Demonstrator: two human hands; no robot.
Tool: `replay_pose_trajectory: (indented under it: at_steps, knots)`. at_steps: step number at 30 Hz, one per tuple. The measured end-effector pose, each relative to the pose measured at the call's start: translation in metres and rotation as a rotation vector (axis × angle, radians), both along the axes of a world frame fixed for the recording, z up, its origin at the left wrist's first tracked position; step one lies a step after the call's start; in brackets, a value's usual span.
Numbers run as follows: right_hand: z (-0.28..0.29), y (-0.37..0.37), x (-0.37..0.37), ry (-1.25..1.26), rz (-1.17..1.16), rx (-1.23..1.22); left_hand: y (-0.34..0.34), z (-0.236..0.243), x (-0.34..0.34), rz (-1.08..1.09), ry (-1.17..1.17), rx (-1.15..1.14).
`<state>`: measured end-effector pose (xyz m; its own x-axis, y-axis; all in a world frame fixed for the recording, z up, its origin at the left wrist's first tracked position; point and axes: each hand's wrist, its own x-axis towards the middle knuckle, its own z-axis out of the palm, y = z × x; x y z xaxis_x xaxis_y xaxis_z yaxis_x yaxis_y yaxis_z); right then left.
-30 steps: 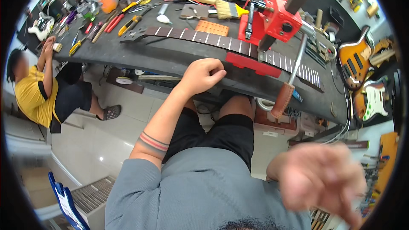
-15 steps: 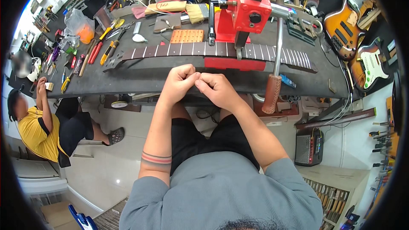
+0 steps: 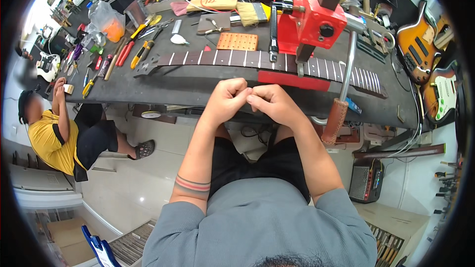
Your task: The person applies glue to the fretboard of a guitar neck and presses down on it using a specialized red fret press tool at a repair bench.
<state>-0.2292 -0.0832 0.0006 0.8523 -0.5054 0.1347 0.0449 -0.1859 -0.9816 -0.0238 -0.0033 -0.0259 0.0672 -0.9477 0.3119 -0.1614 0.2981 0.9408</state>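
Compared with a second ago, our right hand (image 3: 277, 104) is down from its raised blur, apparently touching our left hand (image 3: 227, 102).

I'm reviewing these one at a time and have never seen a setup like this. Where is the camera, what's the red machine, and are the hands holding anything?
There is no robot here: a wide fisheye camera worn on the person's head looks down at their own bare hands. The left hand and right hand meet in front of the bench, fingers curled; whether something small is pinched between them, I cannot tell. The red machine looks like a hand press, with a leather-wrapped lever handle. A fretted guitar neck runs beneath its upright bar. Beyond the neck lie an orange perforated block and a brush; to the left are red-handled pliers. A co-worker in yellow sits at the far left.
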Motion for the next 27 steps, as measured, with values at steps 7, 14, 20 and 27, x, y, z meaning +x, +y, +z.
replay_pose_trajectory:
  at_steps: [7, 14, 20, 27]
  knots:
    - [0.0, -0.005, -0.002, 0.023, 0.011, 0.054, 0.0, 0.011, -0.001, 0.004, -0.062, -0.026]
    - [-0.006, -0.009, -0.003, 0.04, 0.052, 0.092, 0.002, 0.008, -0.001, -0.013, -0.025, 0.031]
    - [0.0, -0.003, -0.001, -0.007, 0.016, 0.07, 0.002, 0.008, 0.001, -0.018, -0.007, 0.003]
    - [-0.003, -0.006, -0.003, 0.036, 0.048, 0.079, 0.001, 0.007, 0.002, -0.028, 0.004, 0.061]
